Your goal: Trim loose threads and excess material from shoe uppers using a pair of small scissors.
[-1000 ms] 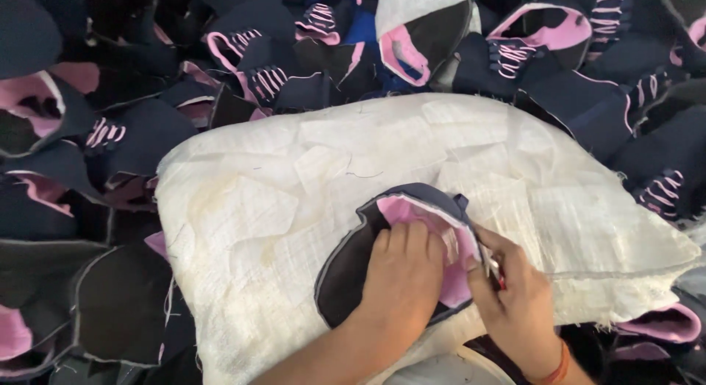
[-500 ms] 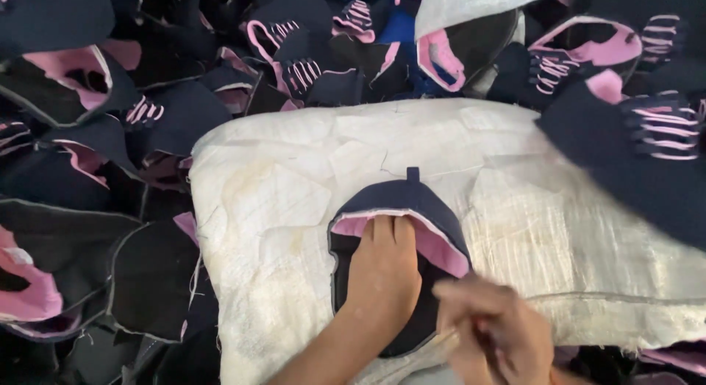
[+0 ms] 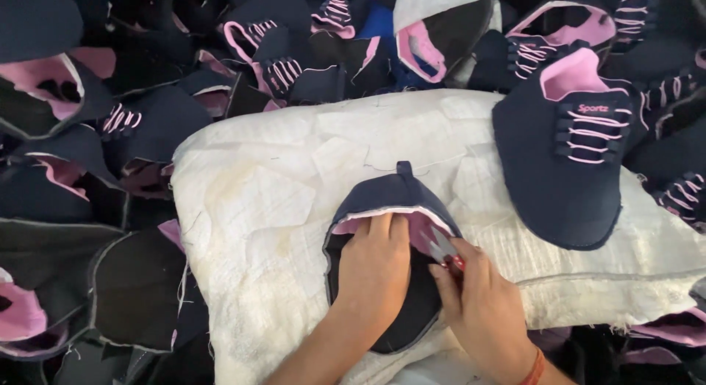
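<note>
A navy shoe upper (image 3: 393, 197) with pink lining lies flat on a white woven sack (image 3: 257, 201), heel tab pointing away. My left hand (image 3: 373, 271) presses down on its middle, fingertips at the pink lining edge. My right hand (image 3: 478, 304) holds small scissors (image 3: 443, 250) with a red handle, blades at the lining's right edge. A second navy upper (image 3: 562, 153) with pink laces lies on the sack to the right, apart from both hands.
Many more navy and pink shoe uppers (image 3: 110, 135) are heaped all around the sack, at the left, back and right. An orange band (image 3: 535, 370) is on my right wrist.
The laced navy upper has landed on the sack at the right. My right hand has come back up with the scissors to the lining edge. The view has shifted slightly.
</note>
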